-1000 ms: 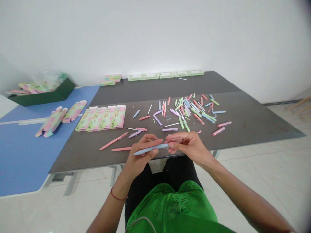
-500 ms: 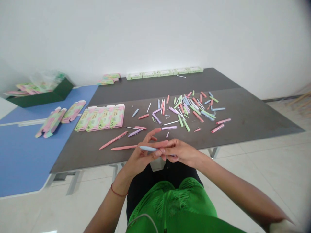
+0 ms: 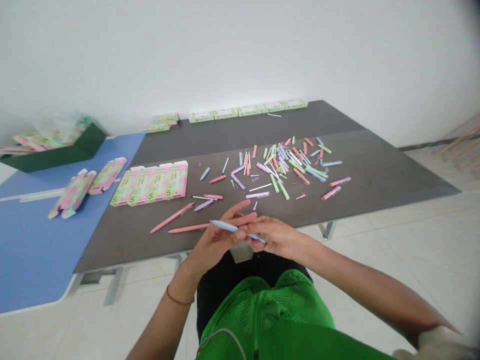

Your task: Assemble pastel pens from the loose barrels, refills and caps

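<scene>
A light-blue pen is held between both hands just in front of the table edge. My left hand supports its tip half, thumb against the barrel and index finger stretched out. My right hand pinches the middle and rear of the pen, its fingers partly covering it. Beyond the left hand, a pink pen lies on the table, its right end hidden by that hand. Another pink pen with a clip and a purple pen part rest close by.
A loose pile of coloured pen barrels and white refills covers the table's middle right. Upright printed boxes stand at left, flat cartons beside them. Light-green boxes line the back. A dark green bin sits at far left.
The pen's rear end now shows below the right fingers, and the pen slants more. The whole view has shifted slightly; the things on the table look unmoved.
</scene>
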Demonstrator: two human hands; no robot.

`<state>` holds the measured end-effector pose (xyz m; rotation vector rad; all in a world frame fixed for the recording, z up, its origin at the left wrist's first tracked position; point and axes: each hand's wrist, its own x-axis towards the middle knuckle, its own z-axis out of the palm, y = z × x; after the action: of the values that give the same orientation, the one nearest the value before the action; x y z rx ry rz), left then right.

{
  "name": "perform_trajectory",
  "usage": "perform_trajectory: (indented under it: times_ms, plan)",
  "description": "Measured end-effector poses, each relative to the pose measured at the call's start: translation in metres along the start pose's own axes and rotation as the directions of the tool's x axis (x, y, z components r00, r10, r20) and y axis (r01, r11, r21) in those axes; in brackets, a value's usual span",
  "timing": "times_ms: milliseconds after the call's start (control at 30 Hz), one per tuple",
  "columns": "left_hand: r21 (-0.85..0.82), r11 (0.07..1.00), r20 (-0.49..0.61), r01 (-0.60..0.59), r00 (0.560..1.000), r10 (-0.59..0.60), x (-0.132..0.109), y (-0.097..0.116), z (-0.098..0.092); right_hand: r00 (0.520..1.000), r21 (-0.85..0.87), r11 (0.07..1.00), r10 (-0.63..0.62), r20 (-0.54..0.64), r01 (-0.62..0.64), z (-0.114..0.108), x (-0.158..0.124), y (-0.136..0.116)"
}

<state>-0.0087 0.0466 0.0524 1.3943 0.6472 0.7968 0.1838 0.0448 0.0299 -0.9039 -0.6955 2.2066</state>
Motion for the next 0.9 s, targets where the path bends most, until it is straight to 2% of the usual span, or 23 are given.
perform_trajectory:
  times_ms: [200, 433, 533, 633, 700, 767, 833, 900]
  plan:
    - [-0.053, 0.997, -0.040, 0.056, 0.998, -0.058, 0.000, -0.005, -0.001, 0.995, 0.028, 0.999, 0.042, 0.096, -0.044, 0.000, 0.003, 0.001]
    - [-0.058, 0.995, -0.054, 0.083, 0.995, -0.086, 0.001, -0.009, -0.003, 0.997, 0.065, 0.998, 0.008, 0.073, -0.013, 0.006, 0.007, 0.000]
    - [-0.042, 0.993, -0.045, 0.107, 0.993, -0.109, 0.003, -0.005, -0.003, 0.998, 0.062, 0.998, -0.001, 0.062, -0.003, 0.007, 0.006, -0.004]
    - [-0.009, 0.999, -0.087, 0.031, 0.996, -0.032, 0.002, 0.009, -0.011, 1.000, 0.029, 1.000, -0.014, 0.028, 0.013, 0.006, 0.006, -0.006]
    - [0.084, 0.995, -0.170, -0.054, 0.983, 0.068, -0.001, 0.024, -0.021, 0.999, -0.030, 0.999, -0.039, -0.011, 0.039, 0.004, 0.005, -0.006]
    - [0.300, 0.954, -0.230, -0.021, 0.969, 0.093, -0.004, 0.037, -0.030, 0.995, -0.137, 0.987, -0.086, -0.048, 0.079, 0.001, 0.005, -0.005]
    - [0.515, 0.856, -0.191, 0.051, 0.980, 0.056, -0.007, 0.045, -0.036, 0.983, -0.281, 0.950, -0.166, -0.078, 0.138, -0.002, 0.003, -0.004]
    - [0.620, 0.782, -0.140, 0.068, 0.990, 0.026, -0.010, 0.044, -0.036, 0.962, -0.427, 0.880, -0.263, -0.073, 0.208, -0.003, 0.001, -0.006]
